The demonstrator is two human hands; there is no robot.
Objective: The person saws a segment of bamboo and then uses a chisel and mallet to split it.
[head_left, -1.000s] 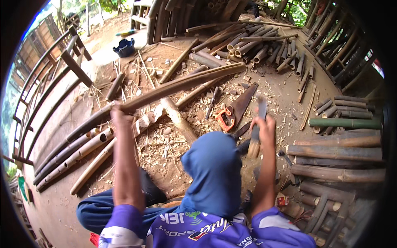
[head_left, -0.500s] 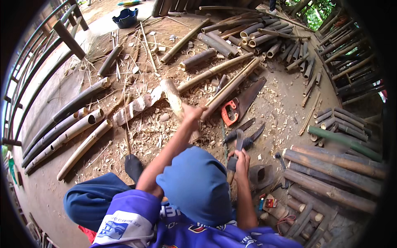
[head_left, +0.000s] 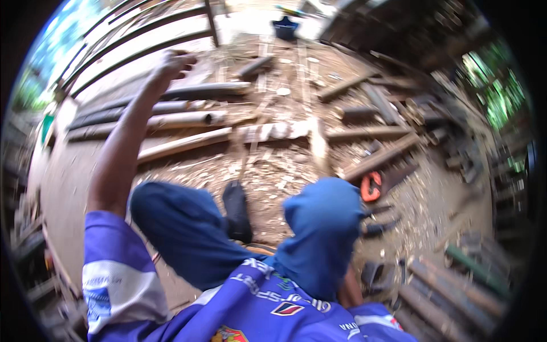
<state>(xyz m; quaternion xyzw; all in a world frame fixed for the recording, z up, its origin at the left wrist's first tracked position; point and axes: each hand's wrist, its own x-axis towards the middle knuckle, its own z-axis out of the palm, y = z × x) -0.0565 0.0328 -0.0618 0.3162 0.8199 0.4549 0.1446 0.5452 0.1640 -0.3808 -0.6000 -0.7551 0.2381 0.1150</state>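
Left hand (head_left: 171,64) was raised at arm's length toward the upper left of the view, fingers (head_left: 185,57) loosely curled and slightly apart, nothing visibly gripped. It stood above the dark bamboo poles (head_left: 199,91) lying side by side on the dirt floor (head_left: 74,176), but the blur did not let me tell whether it touched them.

Right hand was hidden behind the blue-trousered knee (head_left: 325,228); only a strip of forearm (head_left: 348,288) showed below that knee. Finger state there: cannot tell.

A pale split bamboo length (head_left: 188,143) lay across the floor just in front of the poles, running toward a whitish shaved piece (head_left: 273,131) at centre. Wood shavings (head_left: 273,171) covered the ground around it. A dark sandalled foot (head_left: 236,211) rested on the floor between the knees, near the shavings.

A saw with an orange handle (head_left: 370,186) lay on the ground to the right of the knee, apart from both hands. More bamboo offcuts (head_left: 376,157) were scattered beyond it, and a stack of thicker culms (head_left: 450,290) lay at the lower right. A blue tub (head_left: 285,27) stood at the far top edge. Whole picture was motion-blurred.
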